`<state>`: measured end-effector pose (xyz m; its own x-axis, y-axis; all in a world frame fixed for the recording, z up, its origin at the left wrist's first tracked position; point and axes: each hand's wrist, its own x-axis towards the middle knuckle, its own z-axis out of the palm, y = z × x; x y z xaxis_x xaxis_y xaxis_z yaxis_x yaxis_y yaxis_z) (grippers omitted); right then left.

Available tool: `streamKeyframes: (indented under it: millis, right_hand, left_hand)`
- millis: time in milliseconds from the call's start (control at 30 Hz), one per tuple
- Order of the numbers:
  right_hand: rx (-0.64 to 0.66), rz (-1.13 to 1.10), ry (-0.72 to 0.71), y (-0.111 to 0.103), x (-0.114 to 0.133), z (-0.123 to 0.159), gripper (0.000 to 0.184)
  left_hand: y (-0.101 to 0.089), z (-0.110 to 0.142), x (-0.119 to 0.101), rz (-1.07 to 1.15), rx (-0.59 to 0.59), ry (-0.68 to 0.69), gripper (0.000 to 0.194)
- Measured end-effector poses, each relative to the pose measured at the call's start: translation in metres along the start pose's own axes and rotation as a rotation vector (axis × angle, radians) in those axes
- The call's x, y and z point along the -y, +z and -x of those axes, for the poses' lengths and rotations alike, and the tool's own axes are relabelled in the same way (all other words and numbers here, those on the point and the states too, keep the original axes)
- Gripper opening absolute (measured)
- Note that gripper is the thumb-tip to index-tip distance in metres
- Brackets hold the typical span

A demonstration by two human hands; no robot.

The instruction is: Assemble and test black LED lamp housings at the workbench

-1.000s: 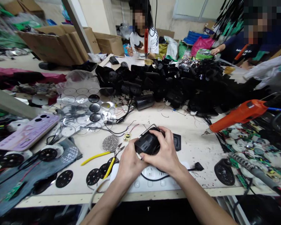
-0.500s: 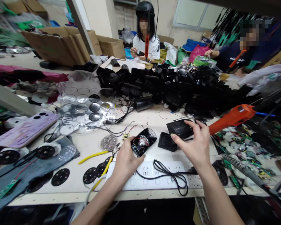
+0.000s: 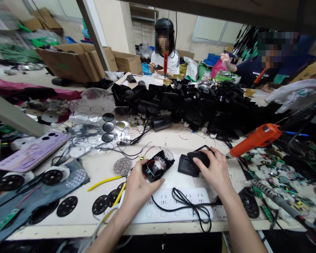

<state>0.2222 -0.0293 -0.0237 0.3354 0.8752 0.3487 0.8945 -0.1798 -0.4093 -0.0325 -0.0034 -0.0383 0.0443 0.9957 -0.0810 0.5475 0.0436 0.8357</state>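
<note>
My left hand [image 3: 140, 186] has its thumb and fingers round the near end of an opened black plastic housing [image 3: 163, 171]. Inside the housing show a motor-like metal part, red wires and a small board. In my right hand [image 3: 216, 170] is a dark curved plastic cover [image 3: 201, 157], gripped between thumb and fingers. Beside and partly under that cover lies a black rectangular plastic piece [image 3: 186, 166]. A round heap of small metal screws [image 3: 122, 166] sits left of the housing, with yellow-handled cutters [image 3: 105, 181] near it.
A white power strip [image 3: 171, 207] with a coiled black cord lies at the front. An orange electric screwdriver [image 3: 255, 140] rests at right, near circuit boards [image 3: 281, 172]. Black plastic parts [image 3: 184, 102] are piled behind. A phone [image 3: 33, 151] lies left. Two people sit across.
My right hand has lowered the dark cover slightly and turned it, closer to the rectangular piece. My left hand keeps hold of the housing. The camera view has shifted a little.
</note>
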Motion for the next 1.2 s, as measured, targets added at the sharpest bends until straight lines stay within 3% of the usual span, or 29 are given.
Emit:
streamKeyframes:
  millis: [67, 133, 267, 367, 633, 833, 1200]
  right_hand:
    - [-0.084, -0.048, -0.087, -0.005, 0.01, 0.003, 0.034]
    - [-0.088, -0.181, -0.139, -0.009, 0.025, 0.009, 0.024]
    - [0.094, -0.468, -0.126, -0.01, 0.061, 0.028, 0.017]
    - [0.154, -0.553, -0.092, -0.003, 0.076, 0.037, 0.017]
    - [0.194, -0.566, -0.113, 0.011, 0.076, 0.041, 0.022]
    - [0.225, -0.58, -0.078, 0.015, 0.073, 0.043, 0.021]
    - [0.209, -0.521, -0.086, 0.02, 0.074, 0.046, 0.021]
  left_hand:
    - [0.0, 0.002, -0.001, 0.048, -0.005, 0.005, 0.07]
    - [0.001, 0.004, -0.003, 0.127, 0.006, -0.01, 0.071]
    - [0.004, 0.008, -0.008, 0.333, 0.041, -0.074, 0.074]
    - [0.005, 0.01, -0.012, 0.375, 0.054, -0.091, 0.073]
    - [0.002, 0.015, -0.031, -0.064, -0.11, 0.065, 0.063]
    - [0.005, 0.015, -0.03, -0.091, -0.148, 0.168, 0.057]
    - [0.01, 0.017, -0.029, -0.104, -0.141, 0.172, 0.055]
